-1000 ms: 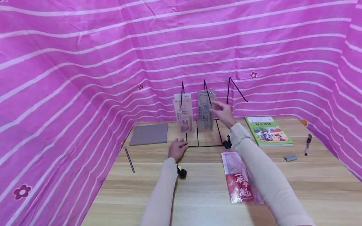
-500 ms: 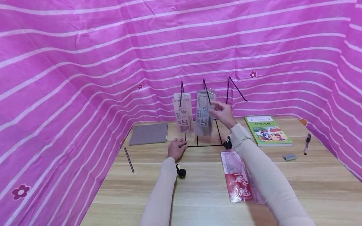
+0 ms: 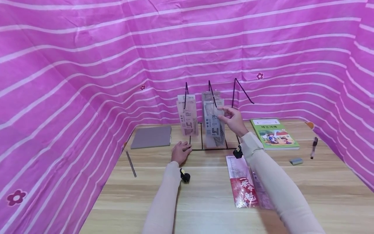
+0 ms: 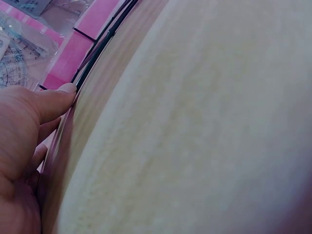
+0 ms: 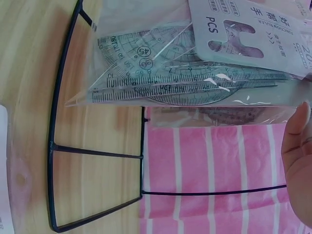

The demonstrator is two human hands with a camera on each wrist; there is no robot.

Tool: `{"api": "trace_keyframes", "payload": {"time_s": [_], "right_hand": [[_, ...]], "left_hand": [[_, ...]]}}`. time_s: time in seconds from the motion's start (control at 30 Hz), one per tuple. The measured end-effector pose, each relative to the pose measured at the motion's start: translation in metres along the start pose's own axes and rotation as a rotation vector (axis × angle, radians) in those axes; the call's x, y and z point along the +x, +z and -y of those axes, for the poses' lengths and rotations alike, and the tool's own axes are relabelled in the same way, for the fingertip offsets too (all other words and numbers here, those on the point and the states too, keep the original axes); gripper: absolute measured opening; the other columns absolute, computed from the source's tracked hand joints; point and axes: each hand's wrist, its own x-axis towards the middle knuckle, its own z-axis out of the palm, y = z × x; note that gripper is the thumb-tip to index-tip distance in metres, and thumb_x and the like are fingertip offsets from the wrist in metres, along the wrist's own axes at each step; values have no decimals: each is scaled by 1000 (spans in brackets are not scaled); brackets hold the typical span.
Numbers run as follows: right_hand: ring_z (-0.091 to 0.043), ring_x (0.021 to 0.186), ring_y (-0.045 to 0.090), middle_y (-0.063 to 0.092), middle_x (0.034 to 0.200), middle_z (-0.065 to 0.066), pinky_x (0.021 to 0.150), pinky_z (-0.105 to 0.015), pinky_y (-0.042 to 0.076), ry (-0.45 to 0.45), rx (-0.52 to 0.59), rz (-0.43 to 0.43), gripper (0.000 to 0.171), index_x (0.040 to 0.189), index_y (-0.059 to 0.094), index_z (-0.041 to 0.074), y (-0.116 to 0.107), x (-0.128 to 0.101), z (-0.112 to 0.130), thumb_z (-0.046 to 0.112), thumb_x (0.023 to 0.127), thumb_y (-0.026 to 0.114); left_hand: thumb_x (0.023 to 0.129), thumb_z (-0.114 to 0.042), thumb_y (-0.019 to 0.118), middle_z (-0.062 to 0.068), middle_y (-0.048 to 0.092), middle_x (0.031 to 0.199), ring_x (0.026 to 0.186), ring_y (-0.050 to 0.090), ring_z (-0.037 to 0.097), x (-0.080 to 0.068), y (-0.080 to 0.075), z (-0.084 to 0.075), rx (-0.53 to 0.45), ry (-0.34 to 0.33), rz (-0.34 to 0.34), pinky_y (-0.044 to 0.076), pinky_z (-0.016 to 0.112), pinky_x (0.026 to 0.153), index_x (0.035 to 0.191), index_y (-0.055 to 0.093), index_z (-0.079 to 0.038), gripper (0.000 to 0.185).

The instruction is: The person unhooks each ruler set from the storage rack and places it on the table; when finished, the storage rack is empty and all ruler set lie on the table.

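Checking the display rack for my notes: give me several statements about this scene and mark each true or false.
1. The right hand pinches the ruler packet hanging on the middle hook. True.
2. The left hand holds a pen. False: it rests on the table at the wire rack's base.
3. The third hook is bare. True.
4. The green book lies left of the rack. False: it lies right of it.
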Motion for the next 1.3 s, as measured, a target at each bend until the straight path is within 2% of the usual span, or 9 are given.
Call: {"api": "trace_keyframes", "payload": {"time_s": [0.2, 0.3, 0.47, 0.57, 0.7, 0.83, 1.07, 1.3], "right_hand": [[-14, 73, 53, 57, 85, -17, 60, -15, 47, -6, -59, 18, 35, 122, 63, -11, -2, -13, 16, -6, 88, 71], [-12, 70, 55, 57, 83, -15, 59, -15, 47, -6, -51, 16, 34, 121, 65, -8, -4, -17, 9, -4, 88, 72], [-6, 62, 49, 55, 77, -18, 55, -14, 43, -36, -31, 19, 33, 120, 65, -10, -4, -25, 7, -5, 88, 73], [-9, 65, 51, 59, 81, -24, 57, -14, 45, -38, -54, 27, 33, 121, 65, -10, -4, -32, 16, -5, 88, 72], [-13, 71, 55, 64, 97, -28, 62, -15, 49, -34, -78, 30, 33, 123, 64, -7, -4, -40, 21, -3, 90, 71], [-12, 71, 52, 64, 102, -25, 61, -15, 47, -56, -53, 26, 33, 122, 64, -8, -6, -45, 22, -5, 90, 70], [-9, 60, 42, 54, 79, -11, 53, -16, 38, -55, 8, 30, 34, 122, 63, -10, -9, -51, 23, -6, 89, 70], [-9, 60, 40, 48, 75, -5, 53, -17, 35, -18, 15, 40, 35, 126, 63, -6, -12, -57, 22, -3, 91, 69]], "left_hand": [[92, -15, 73, 17, 64, 134, 138, 46, 45, 1, -2, -1, 8, -1, 2, 28, 62, 117, 115, 75, -5, 25], [92, -16, 73, 17, 64, 135, 139, 45, 45, 0, -1, -1, 8, -3, 4, 28, 62, 117, 115, 75, -5, 26], [92, -16, 72, 17, 64, 135, 139, 44, 45, -2, 1, 0, 0, -13, 8, 27, 62, 117, 116, 75, -5, 26], [92, -16, 73, 17, 64, 135, 139, 45, 44, -2, 1, 0, 1, -14, 8, 28, 62, 117, 116, 75, -6, 26], [92, -17, 73, 17, 64, 135, 139, 45, 44, -1, 1, 0, 5, -11, 3, 28, 62, 117, 116, 75, -5, 27], [91, -17, 73, 17, 64, 135, 139, 45, 45, 0, 1, 0, -3, -9, 0, 27, 62, 117, 116, 75, -5, 27], [91, -18, 74, 16, 65, 134, 138, 46, 45, 2, 1, 1, 3, -5, -4, 29, 63, 116, 115, 75, -7, 26], [91, -17, 74, 16, 65, 134, 138, 46, 45, 1, 2, 1, -2, -14, -6, 28, 62, 116, 114, 76, -6, 26]]}}
